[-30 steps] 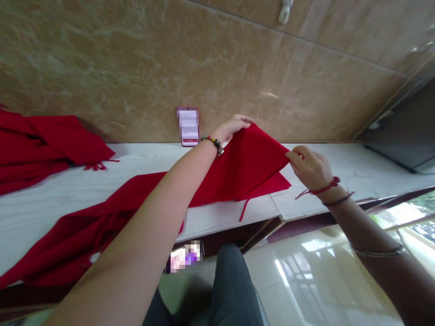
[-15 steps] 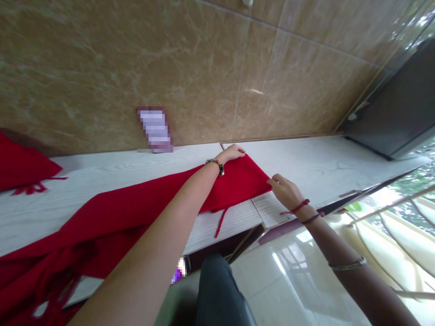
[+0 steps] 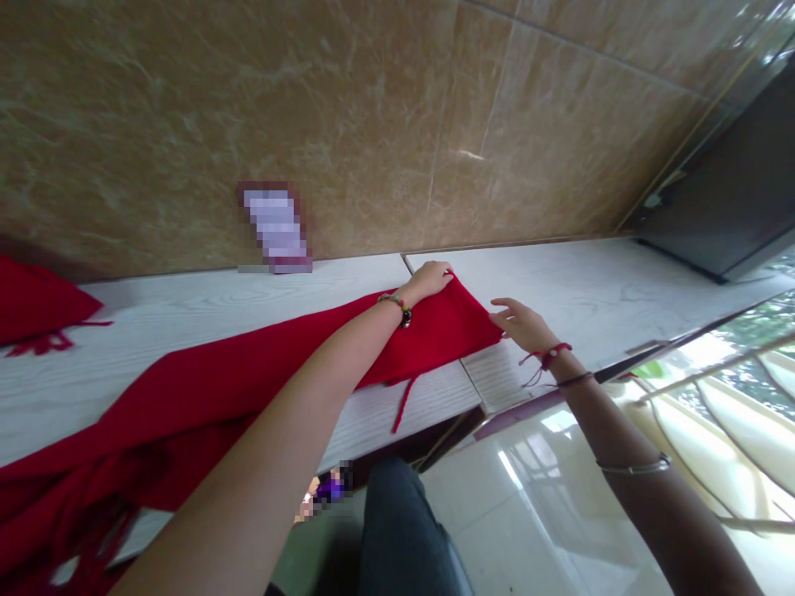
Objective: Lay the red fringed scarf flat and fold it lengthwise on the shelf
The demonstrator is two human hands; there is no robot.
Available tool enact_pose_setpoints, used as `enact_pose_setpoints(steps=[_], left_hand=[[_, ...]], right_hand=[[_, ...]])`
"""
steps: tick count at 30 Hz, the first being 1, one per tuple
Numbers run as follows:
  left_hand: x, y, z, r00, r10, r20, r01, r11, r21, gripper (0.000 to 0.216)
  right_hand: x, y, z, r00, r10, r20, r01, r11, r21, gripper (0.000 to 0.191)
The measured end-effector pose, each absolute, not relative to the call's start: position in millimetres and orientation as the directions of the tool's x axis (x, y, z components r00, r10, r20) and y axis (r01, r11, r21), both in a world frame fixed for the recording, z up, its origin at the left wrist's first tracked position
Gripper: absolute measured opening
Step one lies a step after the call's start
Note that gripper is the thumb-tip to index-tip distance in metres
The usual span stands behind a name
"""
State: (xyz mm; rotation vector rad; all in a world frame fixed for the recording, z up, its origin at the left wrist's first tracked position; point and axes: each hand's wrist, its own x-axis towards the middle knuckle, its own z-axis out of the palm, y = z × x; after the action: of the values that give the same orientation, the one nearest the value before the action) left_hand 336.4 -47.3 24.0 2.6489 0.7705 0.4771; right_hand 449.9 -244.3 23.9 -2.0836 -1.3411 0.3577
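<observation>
A long red scarf [image 3: 211, 381] with fringe lies along a white wood-grain bench top [image 3: 559, 281], its right end folded into a flat, squared edge. My left hand [image 3: 428, 283] pinches the far corner of that end. Beside the near corner is my right hand [image 3: 525, 325], its fingers apart and the fingertips at the cloth's edge. A single strand of fringe [image 3: 404, 406] hangs out from under the near side. The scarf's left part is bunched and loosely wrinkled, partly hidden behind my left forearm.
Another red fringed cloth [image 3: 40, 302] lies at the far left. A blurred-out rectangular item [image 3: 277, 225] leans on the brown marble-tiled wall [image 3: 366, 124]. A dark grey box-like object [image 3: 733, 182] stands at the right end, near a railing [image 3: 714, 377]. My knee [image 3: 397, 530] is below the edge.
My right hand has loosened its pinch on the near corner, its fingers now spread. My left hand stays at the far corner. The view has shifted slightly.
</observation>
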Motion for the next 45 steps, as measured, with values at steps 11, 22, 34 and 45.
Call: enact_pose_setpoints(steps=[11, 22, 34, 45], left_hand=[[329.7, -48.0, 19.4, 0.757, 0.634, 0.160, 0.540, -0.744, 0.394, 0.029], [326.5, -44.4, 24.1, 0.766, 0.617, 0.183, 0.534, -0.768, 0.355, 0.041], [276.4, -25.5, 44.0, 0.747, 0.663, -0.059, 0.655, -0.718, 0.236, 0.050], [230.7, -27.7, 37.9, 0.714, 0.686, -0.140, 0.698, -0.714, 0.064, 0.052]], right_hand=[[448.4, -243.2, 18.7, 0.502, 0.861, 0.084, 0.746, -0.382, -0.545, 0.027], [432.8, -203.5, 34.6, 0.410, 0.905, 0.111, 0.867, -0.349, -0.355, 0.039], [437.7, -125.7, 41.5, 0.519, 0.854, -0.041, 0.754, -0.480, -0.449, 0.035], [430.5, -131.1, 15.3, 0.453, 0.878, 0.157, 0.860, -0.383, -0.337, 0.039]])
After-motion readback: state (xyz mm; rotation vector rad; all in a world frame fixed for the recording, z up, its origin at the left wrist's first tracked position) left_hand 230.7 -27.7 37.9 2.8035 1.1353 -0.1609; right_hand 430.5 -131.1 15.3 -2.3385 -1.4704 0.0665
